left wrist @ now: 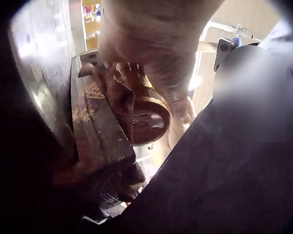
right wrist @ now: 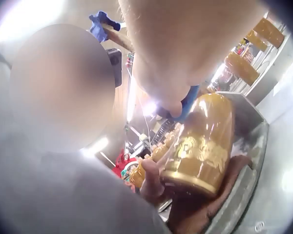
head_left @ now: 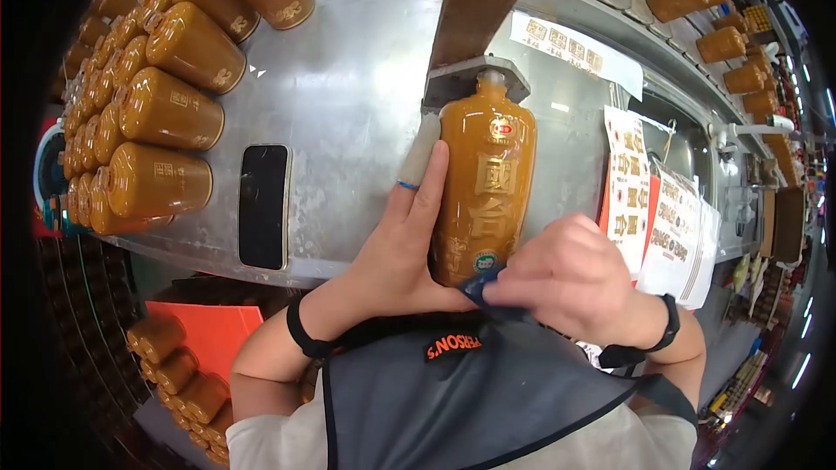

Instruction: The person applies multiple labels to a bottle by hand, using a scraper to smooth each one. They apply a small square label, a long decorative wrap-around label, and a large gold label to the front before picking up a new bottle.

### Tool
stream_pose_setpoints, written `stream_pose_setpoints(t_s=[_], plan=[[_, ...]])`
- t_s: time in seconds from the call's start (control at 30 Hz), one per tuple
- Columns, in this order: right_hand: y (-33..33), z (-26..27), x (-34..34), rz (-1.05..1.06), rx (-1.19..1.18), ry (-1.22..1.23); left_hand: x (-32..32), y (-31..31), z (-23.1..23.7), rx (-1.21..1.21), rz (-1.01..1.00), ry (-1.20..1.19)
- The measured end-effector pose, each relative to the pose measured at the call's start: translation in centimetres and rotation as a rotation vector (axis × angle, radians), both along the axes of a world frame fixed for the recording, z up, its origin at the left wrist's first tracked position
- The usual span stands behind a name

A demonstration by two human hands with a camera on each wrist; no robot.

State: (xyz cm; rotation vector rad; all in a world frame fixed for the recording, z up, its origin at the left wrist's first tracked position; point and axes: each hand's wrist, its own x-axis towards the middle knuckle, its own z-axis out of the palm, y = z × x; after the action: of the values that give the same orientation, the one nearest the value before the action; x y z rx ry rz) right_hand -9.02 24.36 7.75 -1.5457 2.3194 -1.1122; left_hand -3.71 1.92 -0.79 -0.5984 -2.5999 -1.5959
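An amber bottle (head_left: 488,200) with raised gold characters and a red-and-white emblem lies on its side, its neck at a metal bracket (head_left: 483,74). My left hand (head_left: 392,239) steadies the bottle's lower end, fingers extended along its left side and thumb across the base. A pale sleeve (head_left: 424,146) and a blue band cover one of those fingers. My right hand (head_left: 579,278) pinches a dark blue cloth (head_left: 481,285) against the base's lower right edge. In the right wrist view, the bottle's shiny gold-lettered front (right wrist: 200,151) faces up over a brown pad (right wrist: 234,178).
Many amber bottles (head_left: 170,109) stand packed along the left side of the metal table (head_left: 348,61). A black phone (head_left: 264,207) lies left of my hand. Gold-printed label sheets (head_left: 625,183) lie on the right. A brown post (head_left: 479,9) rises behind the bracket.
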Motion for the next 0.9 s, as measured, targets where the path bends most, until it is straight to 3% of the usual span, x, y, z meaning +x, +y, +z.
stream_pose_setpoints(t_s=[0.03,0.1,0.13,0.2,0.27,0.3,0.4,0.47,0.5,0.53,0.6,0.67,0.73,0.8,0.87,0.9], plan=[[-0.2,0.5,-0.3,-0.010,-0.003,-0.002,0.1,0.1,-0.1,-0.001,0.011,0.010],[-0.8,1.1,-2.8,-0.358,0.149,-0.232,0.1,0.3,0.1,-0.008,0.017,0.024],[-0.8,0.4,-4.6,-0.456,0.032,-0.227,0.1,0.4,0.2,-0.011,0.036,0.036],[-1.3,1.2,-5.2,-0.545,-0.005,0.113,0.0,0.4,0.1,-0.003,0.031,0.001],[-0.6,-0.6,-3.2,-0.161,0.057,0.470,0.2,0.3,0.1,-0.017,0.028,0.007],[-0.6,-1.8,-1.0,-0.064,-0.035,0.449,0.1,0.4,-0.2,-0.012,0.036,0.008],[-0.8,-0.1,1.9,0.079,0.091,0.223,0.3,0.8,-0.8,-0.070,0.106,0.035],[-1.0,0.8,-1.0,-0.114,0.170,-0.045,0.3,0.7,0.1,-0.025,0.081,0.066],[-1.2,1.7,-2.5,-0.285,0.119,0.010,0.3,0.7,0.1,-0.012,0.071,0.092],[-1.0,1.1,-2.1,-0.285,0.119,0.012,0.3,0.6,0.1,-0.011,0.071,0.095],[-0.6,-1.2,-0.6,-0.124,-0.016,0.429,0.3,0.4,0.0,-0.028,0.060,0.065],[-0.7,-0.8,2.9,0.065,0.024,0.370,0.2,0.6,-0.6,-0.049,0.085,0.082],[-0.5,0.2,1.9,-0.057,0.112,0.075,0.5,0.9,-0.5,-0.078,0.087,0.089],[-1.1,0.6,-0.6,-0.311,0.059,-0.029,0.4,0.9,0.5,-0.064,0.093,0.102],[-1.1,-0.4,-1.5,-0.381,-0.086,0.065,0.7,0.8,0.7,-0.064,0.076,0.074],[-0.9,-0.8,-1.0,-0.289,-0.071,0.254,0.6,0.7,0.7,-0.055,0.073,0.046]])
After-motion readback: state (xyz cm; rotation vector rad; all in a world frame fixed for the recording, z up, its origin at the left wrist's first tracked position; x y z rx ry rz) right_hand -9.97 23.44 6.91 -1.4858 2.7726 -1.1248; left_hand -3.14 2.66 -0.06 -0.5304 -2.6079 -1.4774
